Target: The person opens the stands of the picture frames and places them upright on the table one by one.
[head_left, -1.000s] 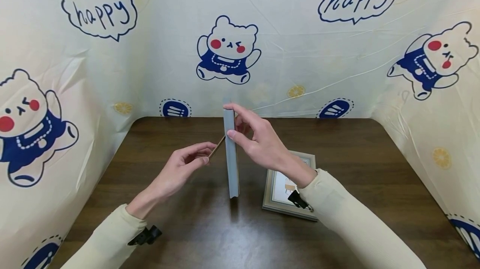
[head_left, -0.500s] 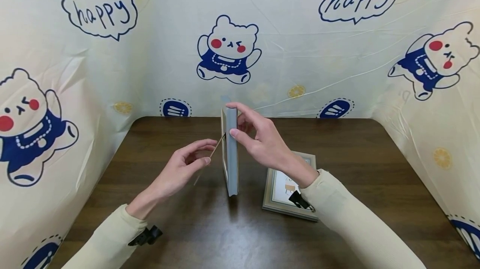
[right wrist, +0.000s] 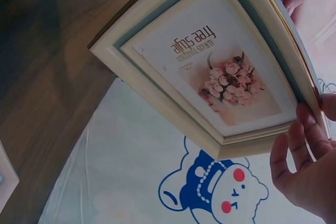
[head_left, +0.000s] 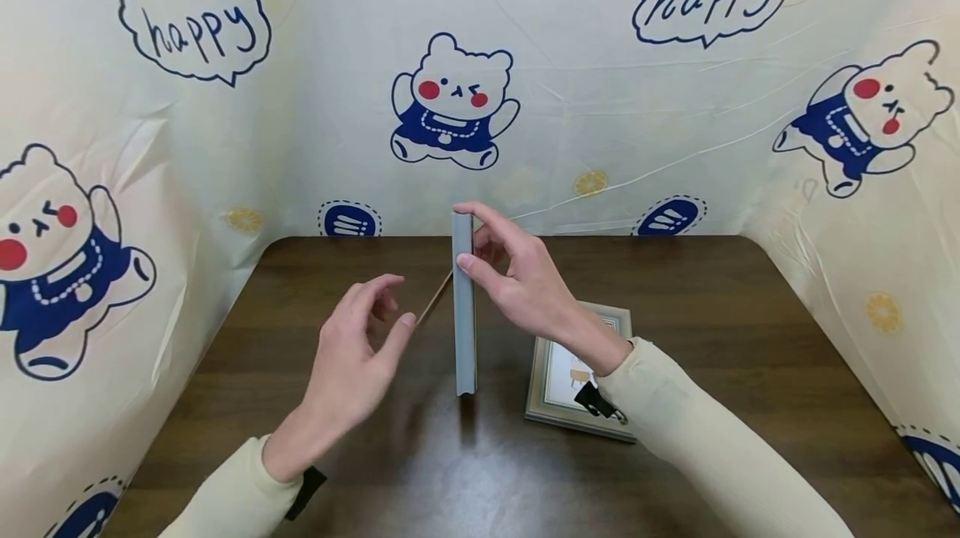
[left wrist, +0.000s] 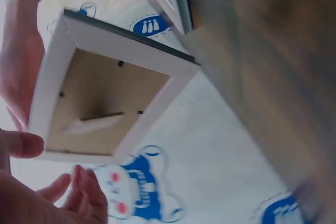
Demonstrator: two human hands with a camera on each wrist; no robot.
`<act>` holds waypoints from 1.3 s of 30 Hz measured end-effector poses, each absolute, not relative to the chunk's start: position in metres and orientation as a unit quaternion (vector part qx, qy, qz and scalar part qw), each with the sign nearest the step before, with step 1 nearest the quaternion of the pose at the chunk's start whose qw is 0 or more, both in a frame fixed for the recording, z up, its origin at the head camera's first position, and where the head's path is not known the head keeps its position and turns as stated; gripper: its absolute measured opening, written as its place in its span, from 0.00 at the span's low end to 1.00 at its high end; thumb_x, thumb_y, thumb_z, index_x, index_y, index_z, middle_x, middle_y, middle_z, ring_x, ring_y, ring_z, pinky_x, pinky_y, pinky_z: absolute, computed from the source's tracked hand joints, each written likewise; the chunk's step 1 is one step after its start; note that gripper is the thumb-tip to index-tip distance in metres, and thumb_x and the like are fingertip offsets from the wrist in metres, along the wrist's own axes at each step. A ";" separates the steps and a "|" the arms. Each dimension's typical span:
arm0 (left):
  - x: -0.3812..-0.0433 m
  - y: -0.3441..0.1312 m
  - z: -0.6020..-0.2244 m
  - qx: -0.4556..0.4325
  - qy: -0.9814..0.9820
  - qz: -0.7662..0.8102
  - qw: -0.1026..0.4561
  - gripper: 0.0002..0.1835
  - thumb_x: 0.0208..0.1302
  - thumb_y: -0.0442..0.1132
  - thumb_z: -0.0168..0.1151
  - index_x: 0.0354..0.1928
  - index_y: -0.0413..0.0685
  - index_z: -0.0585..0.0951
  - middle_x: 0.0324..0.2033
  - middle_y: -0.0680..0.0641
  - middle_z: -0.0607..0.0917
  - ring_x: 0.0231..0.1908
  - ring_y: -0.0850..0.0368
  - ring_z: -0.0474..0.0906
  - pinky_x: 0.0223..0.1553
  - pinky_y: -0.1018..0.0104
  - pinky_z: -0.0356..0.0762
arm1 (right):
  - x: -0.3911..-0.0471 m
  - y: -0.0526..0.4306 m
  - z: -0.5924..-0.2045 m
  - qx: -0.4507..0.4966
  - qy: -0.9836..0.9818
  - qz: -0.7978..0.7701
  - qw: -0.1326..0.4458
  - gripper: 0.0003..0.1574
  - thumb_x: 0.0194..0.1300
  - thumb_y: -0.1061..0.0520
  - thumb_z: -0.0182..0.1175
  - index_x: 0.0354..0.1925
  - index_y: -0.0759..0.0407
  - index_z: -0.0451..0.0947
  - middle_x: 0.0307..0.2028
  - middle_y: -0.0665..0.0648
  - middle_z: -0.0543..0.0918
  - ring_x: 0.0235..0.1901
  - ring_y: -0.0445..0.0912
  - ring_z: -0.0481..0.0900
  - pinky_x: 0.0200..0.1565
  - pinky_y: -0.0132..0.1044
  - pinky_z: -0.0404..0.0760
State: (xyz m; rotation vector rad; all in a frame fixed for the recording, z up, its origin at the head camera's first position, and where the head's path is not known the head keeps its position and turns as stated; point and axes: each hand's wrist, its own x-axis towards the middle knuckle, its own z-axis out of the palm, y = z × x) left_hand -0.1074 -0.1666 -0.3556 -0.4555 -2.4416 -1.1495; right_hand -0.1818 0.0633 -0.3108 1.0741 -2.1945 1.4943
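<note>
Head view: half a second ago, left of the upright frame [head_left: 463, 313], the left hand [head_left: 345, 354] pinched the stand leg [head_left: 437, 296]; now its fingers are spread wide. Its thumb [head_left: 396, 339] lies just beside the leg's end; whether they touch I cannot tell. The upright frame has turned edge-on to this view. On its right, the right hand [head_left: 517, 279] holds it, thumb on the side edge, forefinger at the top, as before. Right of the upright frame, a second frame [head_left: 573, 424] lies on the bench [head_left: 697, 338].
</note>
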 end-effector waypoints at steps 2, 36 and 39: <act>-0.099 -0.159 -0.354 -0.188 -0.876 -0.374 0.237 0.24 0.70 0.35 0.69 0.65 0.42 0.76 0.36 0.51 0.78 0.34 0.60 0.74 0.32 0.64 0.76 | -0.182 0.063 -0.311 0.371 -0.759 0.515 0.141 0.31 0.74 0.64 0.63 0.72 0.58 0.71 0.35 0.51 0.82 0.34 0.44 0.77 0.38 0.40 0.77; -0.065 -0.104 -0.370 -0.162 -0.940 -0.258 0.153 0.51 0.69 0.41 0.73 0.81 0.41 0.48 0.35 0.41 0.87 0.14 0.57 0.78 0.15 0.69 0.72 | -0.184 0.056 -0.310 0.362 -0.758 0.520 0.157 0.30 0.75 0.65 0.62 0.72 0.60 0.71 0.35 0.51 0.83 0.33 0.44 0.77 0.39 0.42 0.79; -0.067 -0.104 -0.370 -0.162 -0.939 -0.254 0.167 0.50 0.68 0.41 0.74 0.79 0.39 0.50 0.31 0.41 0.87 0.13 0.57 0.77 0.14 0.69 0.70 | -0.185 0.055 -0.310 0.361 -0.760 0.518 0.156 0.30 0.75 0.65 0.62 0.72 0.60 0.71 0.35 0.51 0.83 0.33 0.44 0.77 0.39 0.42 0.79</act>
